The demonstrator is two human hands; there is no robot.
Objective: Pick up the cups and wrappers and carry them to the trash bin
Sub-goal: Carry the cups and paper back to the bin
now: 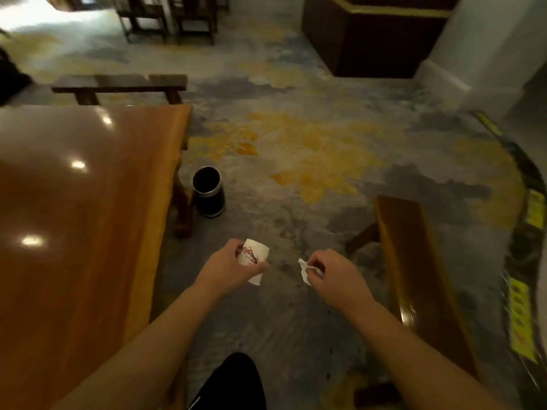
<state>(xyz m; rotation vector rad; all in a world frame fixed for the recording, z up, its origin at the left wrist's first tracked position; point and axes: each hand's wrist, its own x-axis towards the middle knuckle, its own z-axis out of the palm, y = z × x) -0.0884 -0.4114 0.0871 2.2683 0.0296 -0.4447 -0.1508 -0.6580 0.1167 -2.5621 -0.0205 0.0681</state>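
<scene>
Holding a cup (254, 258) in the closed left grip (233, 266) and a wrapper (306, 270) pinched in the right grip (331, 272), the bin (208, 192) lies at eleven o'clock, nearer the left.

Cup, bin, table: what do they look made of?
Cup: likely thin paper, matte white with a red printed pattern.
Bin: black cylinder, silvery band below the rim; plastic or metal, can't tell.
Table: wood, orange-brown grain showing; glossy varnish, judging by the sharp lamp reflections.
</scene>
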